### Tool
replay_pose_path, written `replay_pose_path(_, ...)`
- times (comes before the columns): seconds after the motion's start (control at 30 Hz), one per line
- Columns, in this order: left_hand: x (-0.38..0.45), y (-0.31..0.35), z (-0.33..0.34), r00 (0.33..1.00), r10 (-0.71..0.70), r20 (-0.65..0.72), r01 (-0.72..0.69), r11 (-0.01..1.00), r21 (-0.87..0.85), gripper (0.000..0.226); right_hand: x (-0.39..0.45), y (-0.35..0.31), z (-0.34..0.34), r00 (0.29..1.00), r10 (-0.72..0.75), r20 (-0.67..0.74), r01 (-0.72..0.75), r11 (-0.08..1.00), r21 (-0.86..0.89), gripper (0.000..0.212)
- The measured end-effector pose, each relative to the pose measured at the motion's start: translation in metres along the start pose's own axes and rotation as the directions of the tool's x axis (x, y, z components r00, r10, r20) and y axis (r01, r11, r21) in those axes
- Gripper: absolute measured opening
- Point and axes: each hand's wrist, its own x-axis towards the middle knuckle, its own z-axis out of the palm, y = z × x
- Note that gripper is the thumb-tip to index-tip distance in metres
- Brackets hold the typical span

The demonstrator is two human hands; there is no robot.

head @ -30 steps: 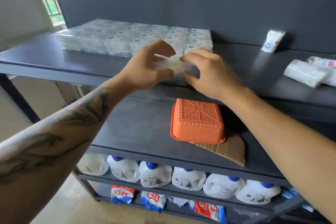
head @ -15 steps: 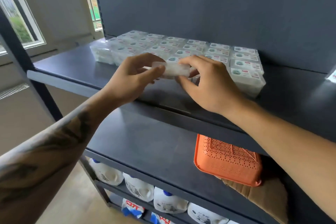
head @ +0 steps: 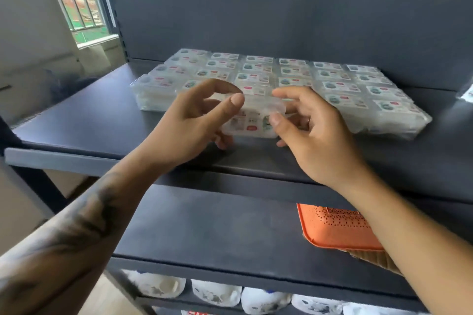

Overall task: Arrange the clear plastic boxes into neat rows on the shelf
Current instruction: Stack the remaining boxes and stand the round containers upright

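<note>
Between my two hands I hold one clear plastic box (head: 252,120) with a colourful label, tilted toward me just above the top shelf (head: 84,120). My left hand (head: 197,120) pinches its left end with thumb and fingers. My right hand (head: 314,130) grips its right end, thumb on the front face. Behind it, several rows of the same clear boxes (head: 332,84) lie stacked in a block on the shelf, labels up.
A dark back panel (head: 281,7) closes the shelf behind the boxes. An orange perforated basket (head: 332,230) lies upside down on the middle shelf over a piece of cardboard. White jugs (head: 217,291) line the lower shelf. A window (head: 76,2) is at the left.
The box has turned so its label faces me, and it now sits lower, in front of the stacked rows. My view has moved closer and left.
</note>
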Motion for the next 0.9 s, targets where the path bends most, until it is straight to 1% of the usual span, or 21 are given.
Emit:
replay_pose_path(0.07, 0.002, -0.004, -0.003, 0.999, -0.035, 0.019, 0.037, 0.997, -0.063, 0.036, -0.002, -0.002, 0.000, 0.999, 0.045, 0.018, -0.046, 0.996, 0.081, 0.028)
replay_pose_path(0.13, 0.005, -0.008, -0.004, 0.999, -0.049, 0.015, 0.050, 0.995, -0.087, 0.037, -0.003, -0.006, -0.003, 0.995, 0.090, 0.049, -0.096, 0.984, 0.151, 0.030)
replay_pose_path(0.23, 0.007, -0.011, -0.004, 0.999, -0.053, 0.008, 0.054, 0.992, -0.111, 0.036, -0.003, -0.006, -0.003, 0.985, 0.140, 0.097, -0.155, 0.974, 0.163, 0.039)
replay_pose_path(0.33, 0.006, -0.012, -0.005, 0.998, -0.068, 0.013, 0.069, 0.987, -0.147, 0.034, -0.003, -0.006, -0.001, 0.979, 0.145, 0.144, -0.167, 0.975, 0.149, 0.054)
replay_pose_path(0.43, 0.005, -0.010, -0.004, 0.997, -0.082, 0.002, 0.081, 0.981, -0.179, 0.035, -0.002, -0.005, -0.001, 0.980, 0.145, 0.137, -0.168, 0.969, 0.178, 0.057)
replay_pose_path(0.53, 0.004, -0.008, -0.004, 0.996, -0.093, 0.007, 0.093, 0.981, -0.173, 0.039, -0.002, -0.005, -0.001, 0.984, 0.145, 0.107, -0.163, 0.968, 0.192, 0.053)
replay_pose_path(0.6, 0.004, -0.008, -0.005, 0.995, -0.104, 0.005, 0.104, 0.981, -0.161, 0.038, -0.001, -0.006, 0.000, 0.983, 0.159, 0.091, -0.174, 0.967, 0.185, 0.046)
replay_pose_path(0.67, 0.004, -0.010, -0.006, 0.994, -0.114, 0.005, 0.113, 0.982, -0.154, 0.028, 0.000, -0.006, 0.000, 0.980, 0.187, 0.068, -0.197, 0.963, 0.183, 0.036)
replay_pose_path(0.73, 0.004, -0.011, -0.007, 0.993, -0.114, -0.002, 0.113, 0.981, -0.155, 0.018, 0.000, -0.006, 0.000, 0.982, 0.182, 0.049, -0.188, 0.963, 0.193, 0.027)
replay_pose_path(0.83, 0.003, -0.013, -0.008, 0.995, -0.102, 0.003, 0.101, 0.980, -0.170, 0.016, -0.001, -0.005, -0.001, 0.987, 0.162, -0.018, -0.152, 0.954, 0.259, 0.019)
replay_pose_path(0.9, 0.002, -0.012, -0.007, 0.995, -0.086, 0.043, 0.091, 0.986, -0.140, 0.018, -0.002, -0.004, -0.003, 0.985, 0.158, -0.070, -0.129, 0.941, 0.313, 0.015)
